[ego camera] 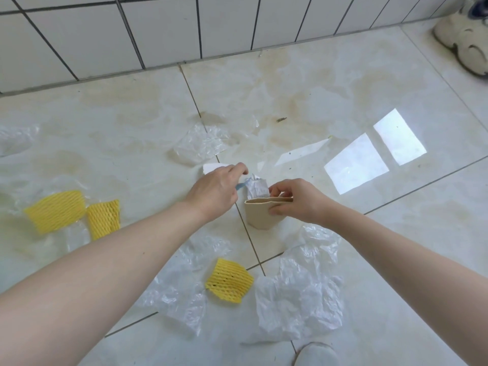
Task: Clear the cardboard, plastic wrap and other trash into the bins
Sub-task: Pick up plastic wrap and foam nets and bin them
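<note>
a: nearest us, a pale shoe toe (315, 355) pokes in at the bottom edge, standing on the glossy floor tiles (383, 260).

b: just beyond it, a big crumpled sheet of clear plastic wrap (301, 294) on the right, another clear sheet (182, 294) on the left, and a yellow foam net (229, 280) lying between them.

a: out to the left, two more yellow foam nets (55, 211) side by side, touching, on more clear film.

b: now the middle. the right hand (295, 200) pinches the rim of a squashed tan paper cup (262, 212), thumb on the outside, fingers curled over the edge.

a: and the left hand (215, 190) has its fingers curled round a crumpled white wrapper (257, 187) with a blue edge, right at the cup's mouth, sticking up above the rim.

b: a white scrap (211, 167) peeks out behind that left hand.

a: farther on, one more clear plastic sheet (203, 145) on the tiles, then bright window reflections to the right.

b: at the back, the white tiled wall (105, 35), and a pale shoe (464, 43) in the far right corner.
</note>
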### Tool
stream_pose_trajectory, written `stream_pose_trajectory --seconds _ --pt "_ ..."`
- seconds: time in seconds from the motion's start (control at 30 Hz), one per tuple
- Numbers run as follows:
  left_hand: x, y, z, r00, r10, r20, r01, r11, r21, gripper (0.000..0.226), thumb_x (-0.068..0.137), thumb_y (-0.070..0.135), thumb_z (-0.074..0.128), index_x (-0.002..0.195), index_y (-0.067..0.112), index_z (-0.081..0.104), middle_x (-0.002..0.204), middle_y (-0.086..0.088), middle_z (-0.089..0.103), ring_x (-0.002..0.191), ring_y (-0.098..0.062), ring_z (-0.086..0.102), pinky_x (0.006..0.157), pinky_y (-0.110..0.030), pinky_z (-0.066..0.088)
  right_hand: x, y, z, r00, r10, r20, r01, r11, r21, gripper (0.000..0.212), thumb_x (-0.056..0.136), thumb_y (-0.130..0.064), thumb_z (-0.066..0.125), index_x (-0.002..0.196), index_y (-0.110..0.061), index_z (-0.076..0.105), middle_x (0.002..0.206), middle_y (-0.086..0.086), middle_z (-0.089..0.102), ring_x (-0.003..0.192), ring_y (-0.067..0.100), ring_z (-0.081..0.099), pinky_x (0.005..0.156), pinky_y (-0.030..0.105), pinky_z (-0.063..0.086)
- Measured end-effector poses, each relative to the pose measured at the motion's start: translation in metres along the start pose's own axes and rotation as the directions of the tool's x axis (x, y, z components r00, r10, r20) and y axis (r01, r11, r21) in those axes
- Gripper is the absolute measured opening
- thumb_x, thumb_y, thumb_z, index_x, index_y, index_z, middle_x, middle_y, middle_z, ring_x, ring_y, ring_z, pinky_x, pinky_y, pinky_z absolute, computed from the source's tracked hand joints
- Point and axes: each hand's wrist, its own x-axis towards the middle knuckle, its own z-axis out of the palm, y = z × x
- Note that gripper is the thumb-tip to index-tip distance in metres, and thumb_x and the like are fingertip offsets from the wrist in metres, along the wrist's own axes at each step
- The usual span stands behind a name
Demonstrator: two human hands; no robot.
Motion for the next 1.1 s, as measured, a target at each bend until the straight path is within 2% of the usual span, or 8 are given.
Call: stream_pose_trajectory --seconds 0.07,0.17,0.23,0.33,0.43,0.57,0.83,1.1 --pt "0.001 0.002 0.0 0.99 0.026 0.139 -0.035 0.997 0.063 0.065 0.084 -0.003 0.047 0.142 0.024 0.032 0.116 0.0 0.05 0.085 -0.024 0.053 0.063 -0.036 0.043 0.004 -0.001 0.001 1.0 -0.007 -0.007 0.006 0.999 -0.038 0.014 0.072 -0.013 0.075 0.075 -0.019 0.062 0.112 0.007 0.063 0.099 0.023 0.061 0.084 0.037 0.05" --pt "0.007 0.005 0.006 0.948 0.079 0.307 -0.145 0.969 0.2 0.088 0.081 -0.009 0.044 0.147 0.042 0.014 0.145 0.007 0.023 0.081 -0.021 0.047 0.06 -0.033 0.039 0.012 0.001 0.002 1.0 0.011 0.013 -0.009 0.995 -0.094 0.014 0.074 -0.013 0.074 0.081 -0.015 0.063 0.116 -0.001 0.053 0.096 0.018 0.056 0.074 0.022 0.046" --pt "0.013 0.008 0.008 0.922 0.085 0.377 -0.174 0.962 0.209 0.082 0.083 -0.005 0.043 0.143 0.045 0.021 0.153 0.011 0.012 0.09 -0.025 0.05 0.067 -0.035 0.044 0.017 0.0 0.004 1.0 0.006 0.025 -0.003 0.993 -0.114 0.018 0.074 -0.013 0.075 0.08 -0.022 0.06 0.115 -0.004 0.049 0.094 0.016 0.053 0.066 0.013 0.04" --pt "0.023 0.013 0.005 0.901 0.079 0.427 -0.185 0.959 0.214 0.059 0.084 -0.002 0.047 0.134 0.029 0.042 0.143 0.008 0.03 0.098 -0.029 0.054 0.07 -0.036 0.044 0.024 -0.002 0.008 1.0 0.01 0.027 -0.006 0.989 -0.146 0.017 0.075 -0.015 0.073 0.086 -0.022 0.061 0.109 -0.002 0.049 0.093 0.016 0.05 0.067 0.019 0.039" --pt "0.025 0.009 0.003 0.924 0.089 0.371 -0.168 0.968 0.186 0.034 0.082 -0.006 0.046 0.109 0.014 0.054 0.121 0.0 0.045 0.086 -0.029 0.053 0.068 -0.039 0.044 0.025 -0.001 0.008 0.997 0.065 0.033 -0.059 0.987 -0.151 0.014 0.078 -0.017 0.068 0.091 -0.016 0.063 0.092 0.004 0.059 0.081 0.02 0.053 0.062 0.027 0.044" --pt "0.02 0.001 0.007 0.951 0.062 0.301 -0.124 0.974 0.189 0.021 0.084 -0.004 0.046 0.091 0.012 0.057 0.102 -0.003 0.05 0.079 -0.028 0.054 0.073 -0.04 0.046 0.022 -0.001 0.009 0.996 0.072 0.061 -0.061 0.983 -0.172 0.011 0.078 -0.018 0.068 0.085 -0.017 0.06 0.079 -0.001 0.056 0.073 0.018 0.051 0.055 0.023 0.042" --pt "0.0 -0.038 -0.018 0.981 -0.096 0.167 0.083 0.993 0.085 0.01 0.088 0.004 0.054 0.083 0.008 0.061 0.087 0.004 0.048 0.085 -0.024 0.056 0.074 -0.038 0.048 0.017 -0.018 0.001 0.997 0.037 0.073 -0.015 0.958 -0.285 0.009 0.081 -0.016 0.065 0.086 -0.017 0.056 0.083 0.0 0.056 0.079 0.02 0.052 0.052 0.019 0.035" --pt "-0.041 -0.051 -0.053 0.972 -0.214 0.097 0.203 0.973 0.111 0.009 0.09 0.008 0.056 0.088 0.008 0.064 0.097 -0.006 0.057 0.093 -0.027 0.056 0.078 -0.036 0.047 0.017 -0.059 0.016 0.997 -0.021 0.07 0.04 0.96 -0.278 0.009 0.082 -0.015 0.063 0.088 -0.015 0.057 0.088 0.002 0.056 0.082 0.021 0.053 0.053 0.021 0.039"
